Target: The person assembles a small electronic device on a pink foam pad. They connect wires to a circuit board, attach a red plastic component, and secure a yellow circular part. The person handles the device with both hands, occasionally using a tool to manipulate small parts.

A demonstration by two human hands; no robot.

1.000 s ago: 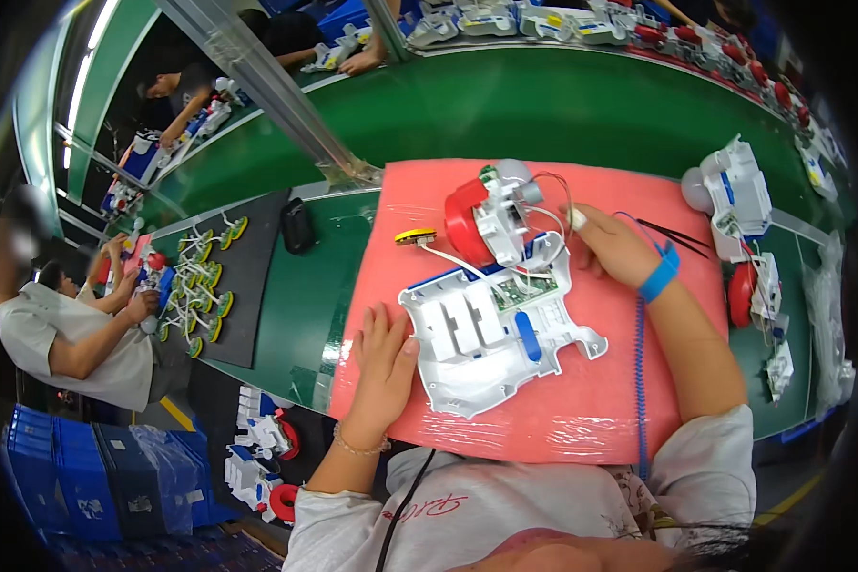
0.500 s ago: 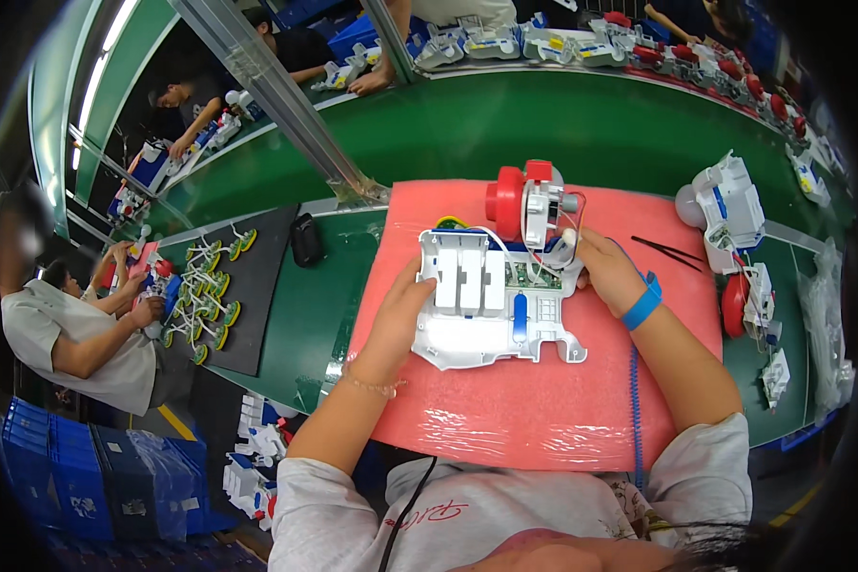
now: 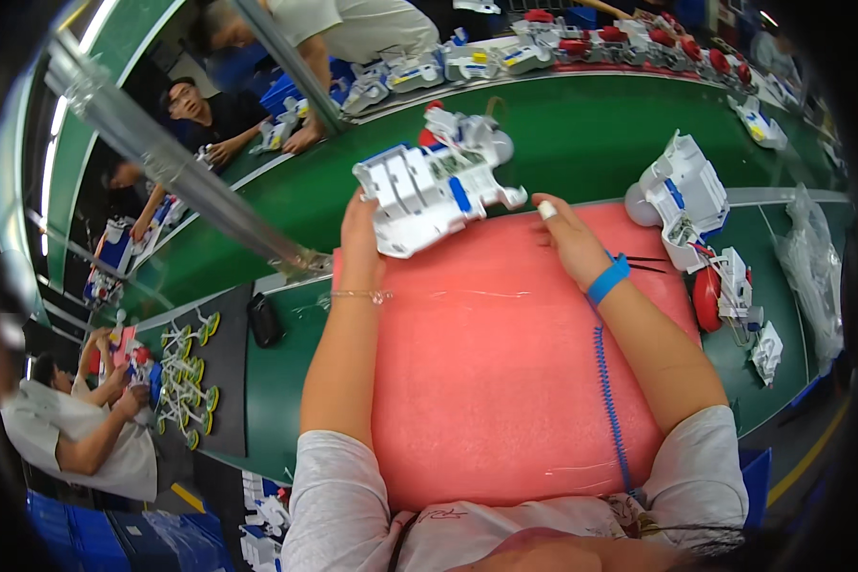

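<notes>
My left hand (image 3: 360, 238) grips the left edge of a white plastic housing (image 3: 419, 214), its thumb on the near side. Battery-like slots, a blue strip and a green circuit board show in the housing, and a red part and a rounded white piece are at its far end. It is held up past the far edge of the pink foam mat (image 3: 505, 381), over the green belt. My right hand (image 3: 572, 238) is apart from the housing, fingers stretched out and holding nothing. A white cover is on one fingertip, and a blue wrist strap (image 3: 608, 278) with a coiled cord is on that wrist.
Black tweezers (image 3: 646, 264) lie at the mat's right edge. Another opened housing (image 3: 686, 191) with a red wheel-like part (image 3: 706, 299) is beside it, then a clear plastic bag (image 3: 812, 276). A metal post (image 3: 181, 181) stands left. Several co-workers sit across the belt and at left.
The housing has risen off the mat and moved forward and left in my left hand, tilting. My right hand has let go of it. The view has shifted too.
</notes>
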